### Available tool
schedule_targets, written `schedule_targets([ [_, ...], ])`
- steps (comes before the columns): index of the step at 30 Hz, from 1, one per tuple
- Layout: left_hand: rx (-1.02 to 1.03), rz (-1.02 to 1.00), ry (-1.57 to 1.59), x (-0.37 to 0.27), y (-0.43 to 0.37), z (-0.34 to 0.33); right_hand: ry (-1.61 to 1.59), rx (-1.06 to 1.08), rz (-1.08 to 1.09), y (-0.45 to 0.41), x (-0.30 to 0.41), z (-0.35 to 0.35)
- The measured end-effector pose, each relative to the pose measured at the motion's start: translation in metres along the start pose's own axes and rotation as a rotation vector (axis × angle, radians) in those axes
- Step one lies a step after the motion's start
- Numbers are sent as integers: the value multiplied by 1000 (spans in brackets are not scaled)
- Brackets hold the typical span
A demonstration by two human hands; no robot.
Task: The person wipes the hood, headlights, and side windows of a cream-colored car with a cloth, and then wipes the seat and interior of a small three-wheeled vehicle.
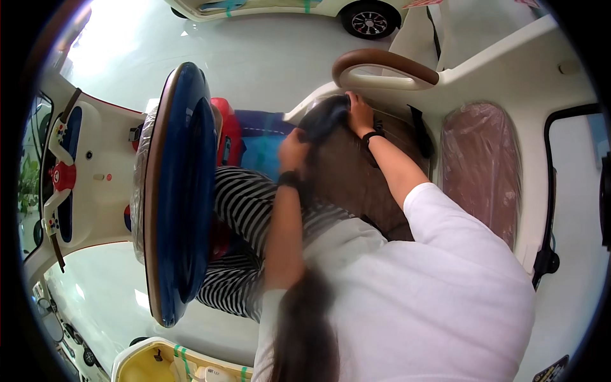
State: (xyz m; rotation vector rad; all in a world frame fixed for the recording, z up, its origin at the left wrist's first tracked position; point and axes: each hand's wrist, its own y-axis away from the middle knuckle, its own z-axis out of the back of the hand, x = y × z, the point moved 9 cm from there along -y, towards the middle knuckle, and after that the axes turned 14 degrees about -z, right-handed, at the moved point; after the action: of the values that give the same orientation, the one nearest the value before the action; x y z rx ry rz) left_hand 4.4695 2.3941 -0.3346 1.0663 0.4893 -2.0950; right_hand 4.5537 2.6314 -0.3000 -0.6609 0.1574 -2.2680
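A dark, blue-black item (325,117), smooth and blurred, spans the space between my two hands at the edge of a brown seat (353,172). My right hand (360,113) grips its upper right end, and my left hand (292,152), blurred by motion, is at its lower left end. What it is cannot be told. Some clear plastic film lies by its upper edge. A black band circles each wrist. Under my right wrist, part of a black strap or buckle shows on the seat.
Left of my striped trousers stands a large blue seat back or panel (184,191); farther left is a steering handle (63,175). A brown armrest (386,62) rises beyond my right hand. A plastic-wrapped brown pad (479,167) lines the cabin wall. Other small vehicles stand outside.
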Motion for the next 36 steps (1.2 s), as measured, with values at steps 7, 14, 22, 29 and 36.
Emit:
schedule_targets([
  [7,93,-42,151,-3,2,-12,89,-32,-65,4,-4,1],
  [14,779,-97,164,9,36,-49,-126,113,-178,138,-21,37],
  [22,1090,-251,94,-41,52,-76,20,266,-150,288,-80,125],
  [29,457,-66,357,-19,19,-41,36,81,-33,171,-88,92],
  [36,-136,-65,57,-40,1,-7,101,-35,-57,30,-62,40],
])
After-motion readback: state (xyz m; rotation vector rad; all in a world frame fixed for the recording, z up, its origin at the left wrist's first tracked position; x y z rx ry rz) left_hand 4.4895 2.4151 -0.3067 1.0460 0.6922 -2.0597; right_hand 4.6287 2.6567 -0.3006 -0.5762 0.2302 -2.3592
